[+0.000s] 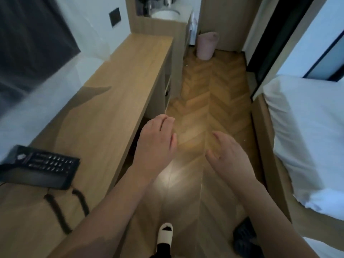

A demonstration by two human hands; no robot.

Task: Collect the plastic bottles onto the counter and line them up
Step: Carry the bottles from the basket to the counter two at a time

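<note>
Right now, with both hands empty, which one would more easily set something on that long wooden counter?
The left hand, probably. It hovers right beside the long wooden counter, almost over its edge, fingers loosely open and empty. The right hand hangs over the herringbone wood floor, nearer the white bed. No bottles are visible.

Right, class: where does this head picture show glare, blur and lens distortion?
Head view: glare is a bright patch on the floor between the left hand and right hand; the whole frame is soft, with the phone keys smeared; the counter edge and bed bow outward, wide-angle distortion.
</note>
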